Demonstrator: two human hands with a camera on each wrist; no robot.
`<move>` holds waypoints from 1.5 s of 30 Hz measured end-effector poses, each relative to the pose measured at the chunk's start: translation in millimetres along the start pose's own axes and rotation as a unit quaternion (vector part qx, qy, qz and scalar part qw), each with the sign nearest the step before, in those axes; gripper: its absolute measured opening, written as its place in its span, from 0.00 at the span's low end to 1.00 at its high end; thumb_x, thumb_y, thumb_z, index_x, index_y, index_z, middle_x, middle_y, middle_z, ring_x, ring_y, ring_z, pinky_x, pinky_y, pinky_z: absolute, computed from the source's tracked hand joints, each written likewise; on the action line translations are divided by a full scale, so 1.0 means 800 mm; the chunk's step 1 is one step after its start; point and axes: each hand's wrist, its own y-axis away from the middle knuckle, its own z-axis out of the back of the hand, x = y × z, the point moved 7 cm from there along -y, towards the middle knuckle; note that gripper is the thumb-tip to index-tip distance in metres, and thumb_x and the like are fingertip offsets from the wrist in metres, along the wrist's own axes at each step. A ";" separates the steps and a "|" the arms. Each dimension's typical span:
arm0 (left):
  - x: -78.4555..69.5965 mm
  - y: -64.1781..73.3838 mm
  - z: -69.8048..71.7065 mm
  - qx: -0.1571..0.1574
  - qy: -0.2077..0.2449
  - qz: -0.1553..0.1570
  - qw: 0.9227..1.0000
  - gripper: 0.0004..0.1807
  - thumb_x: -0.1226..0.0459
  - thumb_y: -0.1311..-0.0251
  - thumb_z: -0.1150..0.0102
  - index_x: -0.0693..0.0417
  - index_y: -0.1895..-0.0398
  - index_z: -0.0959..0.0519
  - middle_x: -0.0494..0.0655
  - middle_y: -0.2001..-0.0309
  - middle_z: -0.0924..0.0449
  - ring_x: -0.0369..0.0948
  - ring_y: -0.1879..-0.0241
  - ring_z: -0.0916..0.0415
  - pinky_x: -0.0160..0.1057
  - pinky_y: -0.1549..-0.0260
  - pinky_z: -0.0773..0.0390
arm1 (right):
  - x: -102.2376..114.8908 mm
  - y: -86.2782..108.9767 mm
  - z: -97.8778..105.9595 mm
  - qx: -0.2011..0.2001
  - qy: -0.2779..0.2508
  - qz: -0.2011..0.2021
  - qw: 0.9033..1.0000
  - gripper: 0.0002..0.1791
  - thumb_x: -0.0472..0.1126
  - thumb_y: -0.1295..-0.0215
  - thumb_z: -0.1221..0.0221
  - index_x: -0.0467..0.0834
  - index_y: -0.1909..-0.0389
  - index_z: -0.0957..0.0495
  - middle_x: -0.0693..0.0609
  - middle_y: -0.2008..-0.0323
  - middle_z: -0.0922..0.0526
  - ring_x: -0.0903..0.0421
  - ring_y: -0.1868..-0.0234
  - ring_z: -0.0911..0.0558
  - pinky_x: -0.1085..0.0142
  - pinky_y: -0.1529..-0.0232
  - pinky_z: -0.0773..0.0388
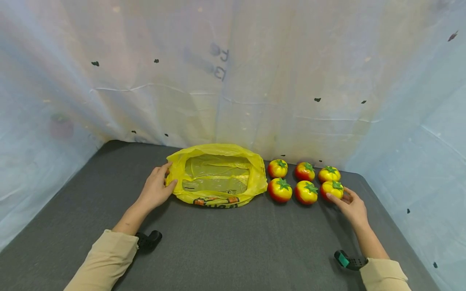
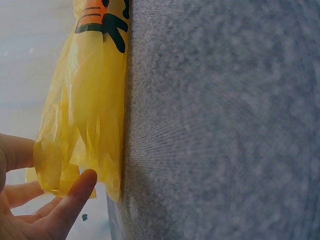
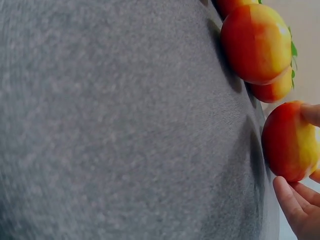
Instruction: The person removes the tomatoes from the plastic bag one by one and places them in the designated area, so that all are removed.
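A yellow plastic bag point(image 1: 218, 149) lies on the table with its mouth held wide, its inside showing. My left hand point(image 1: 157, 186) grips the bag's left edge; in the left wrist view the thin film point(image 2: 55, 165) passes between thumb and fingers. At the right, several red-and-yellow tomatoes with green leafy tops stand in two short rows. Around the front-right tomato point(image 1: 332, 188) my right hand point(image 1: 352, 207) has its thumb on the near left side and its fingers on the right. The right wrist view shows that tomato point(image 3: 287, 142) held low by the table surface.
The other tomatoes, such as the front-left one point(image 1: 279, 190) and the front-middle one point(image 1: 306, 192), sit between the bag and my right hand. A dark grey tabletop point(image 1: 247, 246) spreads below. Pale sheeting point(image 1: 255, 81) hangs behind and along both sides.
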 end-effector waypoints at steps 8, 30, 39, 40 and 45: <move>0.000 0.001 0.000 0.002 0.002 0.001 1.000 0.34 0.67 0.35 0.47 0.71 0.30 0.45 0.71 0.46 0.35 0.58 0.56 0.29 0.54 0.62 0.27 | -0.007 0.001 -0.002 0.002 0.006 -0.003 1.000 0.53 0.65 0.37 0.47 0.33 0.26 0.57 0.28 0.33 0.40 0.35 0.35 0.34 0.45 0.39 0.33; 0.001 0.004 0.013 -0.019 -0.018 0.014 1.000 0.34 0.61 0.33 0.46 0.63 0.28 0.43 0.69 0.39 0.41 0.59 0.51 0.31 0.53 0.63 0.28 | 0.004 0.008 0.017 -0.051 0.009 0.012 0.999 0.53 0.66 0.38 0.45 0.39 0.25 0.56 0.29 0.31 0.43 0.34 0.32 0.39 0.41 0.39 0.36; -0.009 0.005 0.021 -0.074 -0.036 -0.013 0.997 0.30 0.63 0.35 0.45 0.65 0.31 0.38 0.68 0.41 0.39 0.62 0.45 0.35 0.60 0.55 0.31 | 0.051 0.025 0.018 -0.164 -0.011 0.133 0.977 0.40 0.59 0.39 0.40 0.38 0.33 0.34 0.35 0.40 0.33 0.38 0.41 0.28 0.56 0.55 0.20; -0.012 0.005 0.022 -0.085 -0.041 -0.023 0.995 0.30 0.64 0.35 0.45 0.66 0.32 0.37 0.67 0.41 0.39 0.62 0.46 0.35 0.60 0.55 0.31 | 0.057 0.029 0.017 -0.167 -0.011 0.140 0.976 0.38 0.57 0.38 0.40 0.38 0.34 0.33 0.36 0.40 0.32 0.39 0.41 0.27 0.63 0.56 0.20; -0.026 0.008 0.027 -0.127 -0.076 -0.069 0.987 0.25 0.67 0.37 0.43 0.68 0.37 0.31 0.66 0.43 0.36 0.60 0.45 0.36 0.59 0.53 0.31 | 0.090 0.047 0.007 -0.159 -0.028 0.178 0.971 0.28 0.50 0.35 0.40 0.37 0.39 0.28 0.40 0.43 0.28 0.45 0.46 0.23 0.90 0.65 0.34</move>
